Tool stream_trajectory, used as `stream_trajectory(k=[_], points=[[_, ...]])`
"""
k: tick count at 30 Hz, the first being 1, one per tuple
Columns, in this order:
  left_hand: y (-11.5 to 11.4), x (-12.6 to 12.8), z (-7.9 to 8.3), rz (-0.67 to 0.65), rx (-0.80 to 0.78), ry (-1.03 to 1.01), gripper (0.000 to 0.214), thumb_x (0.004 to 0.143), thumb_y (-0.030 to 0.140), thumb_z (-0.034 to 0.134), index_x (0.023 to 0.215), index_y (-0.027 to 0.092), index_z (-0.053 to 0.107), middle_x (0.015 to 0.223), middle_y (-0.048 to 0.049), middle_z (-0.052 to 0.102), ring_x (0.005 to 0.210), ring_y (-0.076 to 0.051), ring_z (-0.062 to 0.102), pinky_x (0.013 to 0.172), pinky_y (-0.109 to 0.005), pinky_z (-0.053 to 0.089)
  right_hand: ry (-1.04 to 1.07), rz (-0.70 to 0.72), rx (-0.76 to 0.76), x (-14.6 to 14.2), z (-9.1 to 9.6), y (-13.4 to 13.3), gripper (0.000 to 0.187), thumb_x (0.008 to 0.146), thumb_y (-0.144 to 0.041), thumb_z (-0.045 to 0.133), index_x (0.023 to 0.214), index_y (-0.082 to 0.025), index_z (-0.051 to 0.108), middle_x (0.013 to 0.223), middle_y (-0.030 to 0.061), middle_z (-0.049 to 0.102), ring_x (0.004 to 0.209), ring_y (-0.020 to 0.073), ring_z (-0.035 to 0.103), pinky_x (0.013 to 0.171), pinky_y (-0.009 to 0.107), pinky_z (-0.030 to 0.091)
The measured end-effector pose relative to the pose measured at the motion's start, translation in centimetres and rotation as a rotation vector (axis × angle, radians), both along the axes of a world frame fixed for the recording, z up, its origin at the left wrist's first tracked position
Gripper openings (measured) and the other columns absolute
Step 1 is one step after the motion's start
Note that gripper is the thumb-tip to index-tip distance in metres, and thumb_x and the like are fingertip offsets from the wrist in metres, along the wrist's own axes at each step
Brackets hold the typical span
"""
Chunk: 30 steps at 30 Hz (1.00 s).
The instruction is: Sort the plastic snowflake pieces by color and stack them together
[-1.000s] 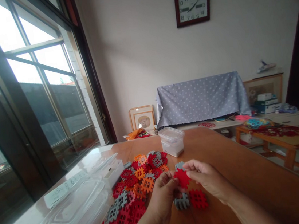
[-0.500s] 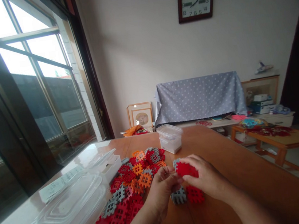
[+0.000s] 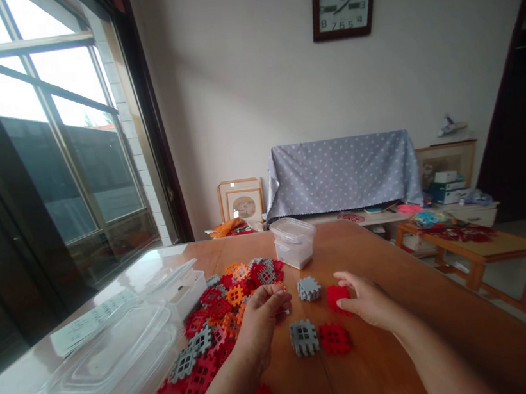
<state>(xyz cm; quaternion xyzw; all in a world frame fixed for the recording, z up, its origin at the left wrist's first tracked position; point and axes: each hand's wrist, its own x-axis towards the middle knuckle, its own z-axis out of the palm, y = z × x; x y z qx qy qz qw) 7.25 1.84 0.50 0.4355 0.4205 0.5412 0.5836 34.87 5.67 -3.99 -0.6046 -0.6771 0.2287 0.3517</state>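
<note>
A pile of red, orange and grey waffle-shaped plastic tiles (image 3: 221, 319) lies on the wooden table (image 3: 403, 308). My left hand (image 3: 261, 319) rests at the pile's right edge, fingers curled over tiles. My right hand (image 3: 364, 300) pinches a red tile (image 3: 338, 297) and holds it down on the table, to the right of a lone grey tile (image 3: 309, 288). Nearer me, a grey tile (image 3: 304, 337) and a red tile (image 3: 334, 338) lie side by side.
A small lidded clear container (image 3: 294, 242) stands behind the pile. Large clear plastic tubs and lids (image 3: 115, 365) sit at the left, by a white box (image 3: 183, 290) and a paper strip (image 3: 85, 320). A low wooden table (image 3: 483, 245) stands at the right.
Both hands held the red tile together above the table. Now they have parted: my right hand has set the tile down beside the grey one, and my left has moved to the pile.
</note>
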Motion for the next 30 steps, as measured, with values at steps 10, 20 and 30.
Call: stream_trajectory(k=[10, 20, 30], points=[[0.1, -0.1, -0.4, -0.013, -0.028, 0.04, 0.032, 0.072, 0.039, 0.078, 0.087, 0.018, 0.06, 0.086, -0.0058, 0.073, 0.076, -0.015, 0.066, 0.067, -0.024, 0.043, -0.034, 0.052, 0.001, 0.4, -0.7, 0.3, 0.069, 0.072, -0.029, 0.074, 0.138, -0.019, 0.056, 0.138, 0.0159, 0.061, 0.125, 0.0277, 0.06, 0.105, 0.041, 0.045], [0.8, -0.1, -1.1, -0.003, -0.01, 0.067, 0.032, 0.067, 0.037, 0.081, 0.08, 0.017, 0.06, 0.073, -0.0022, 0.067, 0.066, -0.012, 0.06, 0.06, -0.023, 0.039, -0.181, 0.049, -0.034, 0.1, -2.0, 1.1, 0.078, 0.068, -0.029, 0.076, 0.143, -0.022, 0.052, 0.141, 0.0135, 0.059, 0.13, 0.0304, 0.054, 0.11, 0.043, 0.041], [0.8, 0.0, -1.0, -0.018, -0.018, 0.062, 0.03, 0.069, 0.035, 0.079, 0.081, 0.017, 0.058, 0.074, -0.0024, 0.067, 0.067, -0.013, 0.06, 0.061, -0.023, 0.039, -0.234, 0.046, -0.051, 0.3, -1.7, 1.0, 0.066, 0.07, -0.028, 0.071, 0.135, -0.024, 0.058, 0.124, 0.01, 0.064, 0.116, 0.0286, 0.06, 0.1, 0.038, 0.046]])
